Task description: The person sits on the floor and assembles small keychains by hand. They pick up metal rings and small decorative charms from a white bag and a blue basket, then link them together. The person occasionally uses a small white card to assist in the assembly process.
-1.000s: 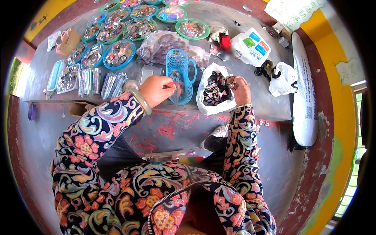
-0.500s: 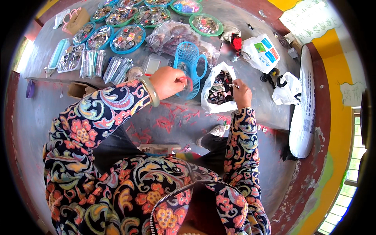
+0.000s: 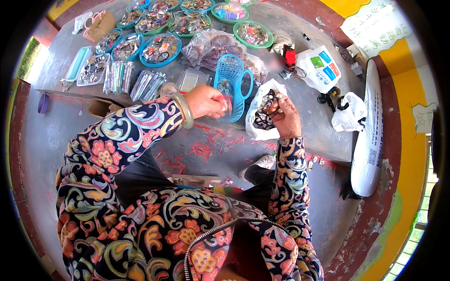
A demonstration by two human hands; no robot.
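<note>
My left hand (image 3: 209, 101), with a pale bangle at its wrist, is closed in a pinch on a small clear plastic bag (image 3: 229, 107) with a reddish edge. It hovers at the near side of a blue perforated plastic basket (image 3: 247, 90), which lies tipped and holds small clear packets. Above a white plastic bag (image 3: 255, 132) full of small dark trinkets (image 3: 262, 122), my right hand (image 3: 286, 120) has its fingers curled round a small dark trinket (image 3: 272, 104) with pale shiny bits. Its exact kind is hard to make out.
Several round baskets of packaged trinkets (image 3: 161, 49) stand farther back. Bundles of pens (image 3: 117, 77), a clear box (image 3: 190, 80) and clear bags of dark items (image 3: 212, 49) lie nearer. White carrier bags (image 3: 349, 112) sit at right. Red scraps (image 3: 202, 149) litter the floor before the raised ledge.
My right hand has turned and risen slightly from the white bag, with a dark trinket now showing in its fingers. The left hand stays by the blue basket. The whole view has shifted slightly.
</note>
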